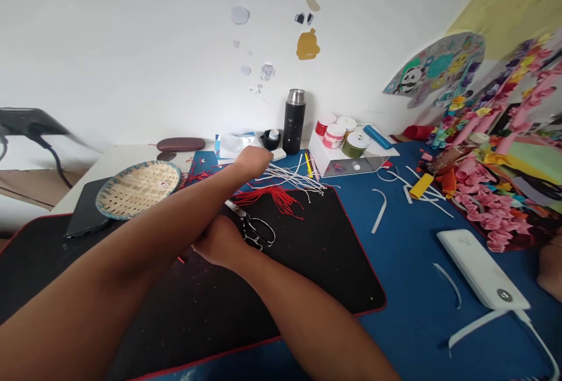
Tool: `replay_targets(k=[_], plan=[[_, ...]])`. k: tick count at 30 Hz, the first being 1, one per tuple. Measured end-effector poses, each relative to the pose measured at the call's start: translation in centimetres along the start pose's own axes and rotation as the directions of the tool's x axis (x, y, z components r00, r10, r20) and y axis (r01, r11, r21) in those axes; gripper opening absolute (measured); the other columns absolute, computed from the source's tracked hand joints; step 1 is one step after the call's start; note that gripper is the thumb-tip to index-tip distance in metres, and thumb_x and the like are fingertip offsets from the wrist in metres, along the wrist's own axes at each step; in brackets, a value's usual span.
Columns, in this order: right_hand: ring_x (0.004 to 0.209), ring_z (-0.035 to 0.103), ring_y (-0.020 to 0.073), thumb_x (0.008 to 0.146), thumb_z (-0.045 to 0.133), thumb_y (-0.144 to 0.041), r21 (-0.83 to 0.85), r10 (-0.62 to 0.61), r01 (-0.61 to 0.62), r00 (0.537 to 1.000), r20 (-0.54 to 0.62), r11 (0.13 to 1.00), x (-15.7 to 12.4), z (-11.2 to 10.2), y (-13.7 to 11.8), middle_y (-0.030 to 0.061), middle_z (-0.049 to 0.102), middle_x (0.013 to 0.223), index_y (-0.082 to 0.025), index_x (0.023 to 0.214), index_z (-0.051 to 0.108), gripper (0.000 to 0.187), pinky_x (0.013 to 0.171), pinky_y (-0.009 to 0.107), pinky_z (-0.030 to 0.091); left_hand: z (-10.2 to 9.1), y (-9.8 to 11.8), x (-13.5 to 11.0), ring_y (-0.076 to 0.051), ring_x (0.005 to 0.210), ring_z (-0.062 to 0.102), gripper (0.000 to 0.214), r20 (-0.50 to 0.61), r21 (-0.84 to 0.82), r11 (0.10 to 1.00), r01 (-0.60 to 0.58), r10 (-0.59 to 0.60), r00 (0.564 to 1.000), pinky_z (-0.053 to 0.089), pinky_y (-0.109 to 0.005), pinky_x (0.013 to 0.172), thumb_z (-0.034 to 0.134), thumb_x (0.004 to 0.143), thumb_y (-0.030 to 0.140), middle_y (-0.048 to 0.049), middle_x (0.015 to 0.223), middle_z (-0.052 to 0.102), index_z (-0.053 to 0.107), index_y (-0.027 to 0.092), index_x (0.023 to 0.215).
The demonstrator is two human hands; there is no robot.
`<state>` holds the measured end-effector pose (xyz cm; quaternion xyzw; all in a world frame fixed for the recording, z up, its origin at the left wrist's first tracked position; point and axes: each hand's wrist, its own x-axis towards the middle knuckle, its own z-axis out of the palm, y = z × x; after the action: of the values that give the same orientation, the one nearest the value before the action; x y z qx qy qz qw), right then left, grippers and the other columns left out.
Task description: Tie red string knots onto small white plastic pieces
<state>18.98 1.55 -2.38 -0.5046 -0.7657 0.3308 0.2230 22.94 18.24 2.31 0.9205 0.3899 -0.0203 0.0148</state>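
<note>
My forearms cross over the black mat (320,264). My left hand (254,161) reaches to the back, its fingers curled and partly hidden, beside a small white block (277,154) and a bundle of white cords (294,177). Whatever it grips does not show. Lower down, my right hand (220,242) is bent beneath my left forearm, which hides most of its fingers. Right beside it lie scissors (259,230) with black-and-silver handles. Red cords (278,198) spread across the mat's back edge, between the two hands.
A woven basket (138,189) rests on a dark flat device (83,217) at left. A black flask (294,123) and round tubs (333,135) on a white box stand behind. Rightward are a power bank (483,270), paper flowers (487,217) and another person's arm (551,267).
</note>
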Motion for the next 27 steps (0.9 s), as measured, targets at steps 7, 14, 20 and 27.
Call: replay_targets(k=[7,14,20,27], plan=[[0.086,0.070,0.0261,0.098,0.060,-0.035,-0.016,0.041,-0.040,0.998,0.055,0.999,-0.7,-0.7,-0.2,0.0130,0.080,0.100,-0.014,0.102,0.080,0.029,0.060,0.030,0.035,-1.0,0.4,-0.8,-0.030,0.093,0.072,0.027,-0.015,0.078,0.997,-0.005,0.006,1.000,0.041,-0.034,0.071,0.055,0.097,0.020,-0.0173,0.101,0.080,0.083,0.017,0.100],[0.082,0.070,0.0233,0.095,0.062,-0.031,0.074,-0.006,0.003,0.999,0.046,0.997,-1.4,-1.5,-0.4,0.0112,0.080,0.103,-0.016,0.102,0.078,0.022,0.058,0.029,0.034,-2.3,0.5,-4.5,-0.026,0.090,0.071,0.037,-0.181,-0.012,0.995,0.099,-0.099,0.979,0.040,-0.033,0.070,0.046,0.104,0.034,-0.0119,0.108,0.081,0.080,0.023,0.114],[0.093,0.073,0.0219,0.099,0.066,-0.034,0.222,-0.013,0.024,0.999,-0.049,0.975,-1.3,-1.3,-0.2,0.0061,0.081,0.104,-0.020,0.102,0.076,0.017,0.070,0.027,0.043,-2.7,-0.3,-13.1,-0.019,0.062,0.061,0.034,-0.333,-0.427,0.889,0.164,-0.323,0.886,0.036,-0.031,0.059,0.055,0.099,0.044,-0.0043,0.072,0.074,0.079,0.021,0.100],[0.086,0.070,0.0229,0.094,0.071,-0.029,0.324,0.067,-0.039,0.995,-0.076,0.945,-1.1,-0.9,0.3,0.0078,0.079,0.095,-0.016,0.105,0.076,0.018,0.070,0.028,0.047,-0.8,-1.3,-22.8,-0.021,0.070,0.068,0.033,-0.193,-0.581,0.785,0.212,-0.387,0.902,0.044,-0.029,0.065,0.056,0.095,0.048,-0.0028,0.082,0.079,0.076,0.023,0.094]])
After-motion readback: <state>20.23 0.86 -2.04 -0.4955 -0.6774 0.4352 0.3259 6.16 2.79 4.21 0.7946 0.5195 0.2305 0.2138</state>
